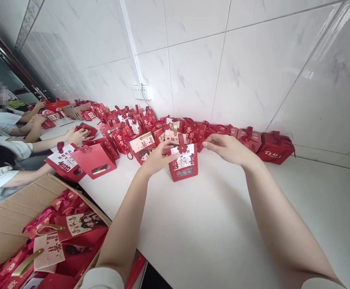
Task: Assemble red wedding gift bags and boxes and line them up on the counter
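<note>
Wall, one, pale veined tile, above one white table; clock places read from the upright box, which stands on the table between the hands. Box: red, printed front, clear-looking window low down, flower tab and loop at top. Handling, as judged: light, fairly stiff card with slightly slick faces, apt to crease at edges or dent at the window; best taken by both lower sides, or by the loop if the tab is secure. Left hand, one: thumb over the box's upper front, fingers loosely spread; whether it grips, cannot tell. Right hand, one: apart from the box, at 2 o'clock, thumb and fingertips drawn close; nothing seen between them, contact of tips cannot be told. Peaked boxes, two, at 9 o'clock, overlapping. Co-worker's hand, between 9 and 10, on a red item. Crowded boxes, many, at 10, too overlapped to count. Ribboned boxes, two plain at 3, more partly hidden at 2. Socket, one, at 11. Carton, one, at 8, holding many red packs, uncountable.
</note>
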Available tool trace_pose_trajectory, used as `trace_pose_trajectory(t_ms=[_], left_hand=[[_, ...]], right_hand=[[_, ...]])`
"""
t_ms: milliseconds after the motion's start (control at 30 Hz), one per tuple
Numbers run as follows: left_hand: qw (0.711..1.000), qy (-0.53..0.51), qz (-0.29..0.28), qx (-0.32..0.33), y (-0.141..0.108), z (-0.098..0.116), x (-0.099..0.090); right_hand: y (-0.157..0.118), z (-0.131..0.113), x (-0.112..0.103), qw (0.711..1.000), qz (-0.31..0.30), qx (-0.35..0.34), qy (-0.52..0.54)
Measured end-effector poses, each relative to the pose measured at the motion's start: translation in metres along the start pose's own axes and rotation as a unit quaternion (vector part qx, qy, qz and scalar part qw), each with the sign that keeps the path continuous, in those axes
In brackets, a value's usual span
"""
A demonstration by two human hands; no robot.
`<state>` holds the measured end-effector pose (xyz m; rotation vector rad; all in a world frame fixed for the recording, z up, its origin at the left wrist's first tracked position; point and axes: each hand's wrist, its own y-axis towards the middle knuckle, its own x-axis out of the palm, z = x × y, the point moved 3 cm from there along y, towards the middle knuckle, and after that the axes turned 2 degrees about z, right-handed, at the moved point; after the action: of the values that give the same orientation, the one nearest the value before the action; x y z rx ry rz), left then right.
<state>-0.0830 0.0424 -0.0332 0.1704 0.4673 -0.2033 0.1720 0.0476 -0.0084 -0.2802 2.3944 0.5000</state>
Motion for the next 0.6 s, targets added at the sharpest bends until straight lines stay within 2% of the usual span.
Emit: trace_pose_trajectory(t_ms=[67, 133, 200, 267, 400, 500, 533, 600], left_hand=[[0.999, -0.031, -0.013, -0.022, -0.003, -0.030, 0.013], [0.997, -0.053, -0.041, -0.040, -0.006, -0.055, 0.024], [0.995, -0.071, -0.053, -0.053, -0.006, -0.070, 0.029], [0.992, -0.100, -0.037, -0.062, -0.005, -0.076, 0.028], [0.984, -0.152, 0.022, -0.096, -0.001, -0.081, 0.027], [0.981, -0.145, 0.069, -0.105, 0.001, -0.084, 0.034], [0.982, -0.140, 0.075, -0.101, 0.001, -0.085, 0.038], [0.985, -0.149, 0.040, -0.080, 0.000, -0.083, 0.048]], right_hand=[[0.009, 0.012, 0.016, 0.999, -0.013, 0.025, 0.020], [0.014, 0.026, 0.038, 0.994, -0.072, 0.059, 0.060], [0.012, 0.038, 0.063, 0.977, -0.149, 0.061, 0.142], [0.003, 0.051, 0.085, 0.958, -0.165, 0.063, 0.226], [-0.028, 0.072, 0.117, 0.964, -0.082, 0.029, 0.252], [-0.055, 0.074, 0.126, 0.968, 0.008, -0.011, 0.249], [-0.062, 0.073, 0.126, 0.968, 0.033, -0.021, 0.247], [-0.072, 0.070, 0.125, 0.965, 0.051, -0.029, 0.257]])
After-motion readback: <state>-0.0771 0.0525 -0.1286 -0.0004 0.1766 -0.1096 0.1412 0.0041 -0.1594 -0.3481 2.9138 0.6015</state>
